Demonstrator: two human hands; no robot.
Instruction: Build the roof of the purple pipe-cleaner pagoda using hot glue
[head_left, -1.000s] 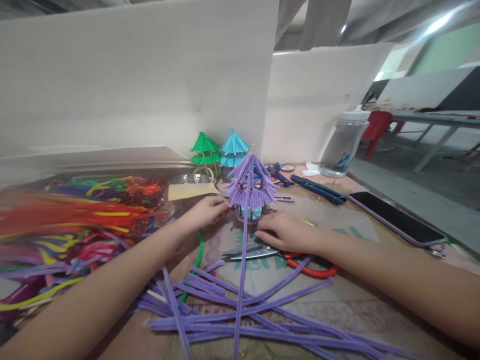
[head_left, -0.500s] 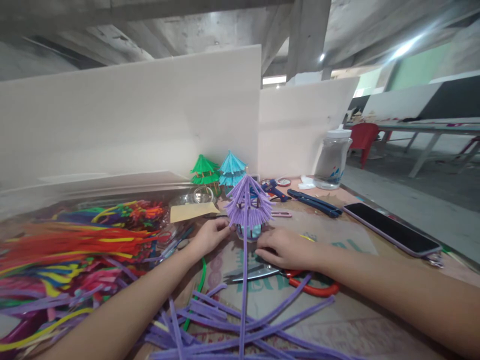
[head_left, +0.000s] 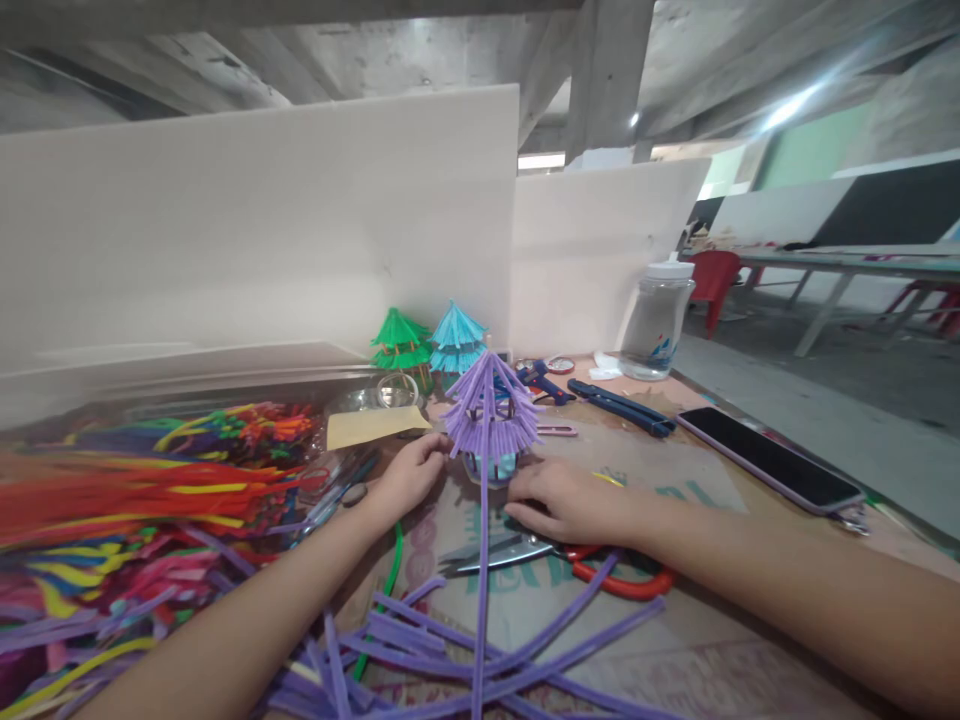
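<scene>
A small purple pagoda model (head_left: 491,435) with two tiers of fuzzy pipe-cleaner roofing stands upright before me, over a light blue base. One long purple pipe cleaner (head_left: 482,590) runs from its front towards me. My left hand (head_left: 417,474) is closed, its fingertips at the model's left lower edge and partly hidden by the roof. My right hand (head_left: 559,498) is closed too, with curled fingers against the right side of the base. Beneath the right hand lie red-handled scissors (head_left: 626,580), blades pointing left. Loose purple pipe cleaners (head_left: 420,640) cross in front.
Green (head_left: 401,342) and light blue (head_left: 456,338) pagoda models stand behind. Bundles of coloured pipe cleaners (head_left: 150,490) fill the left. A glue gun (head_left: 544,380), utility knife (head_left: 622,405), phone (head_left: 769,455) and water bottle (head_left: 656,320) lie or stand on the right. White boards (head_left: 262,230) close off the back.
The whole view has shifted slightly, so things sit a little further left. Both hands stay beside the purple pagoda model, with no clear change of grip.
</scene>
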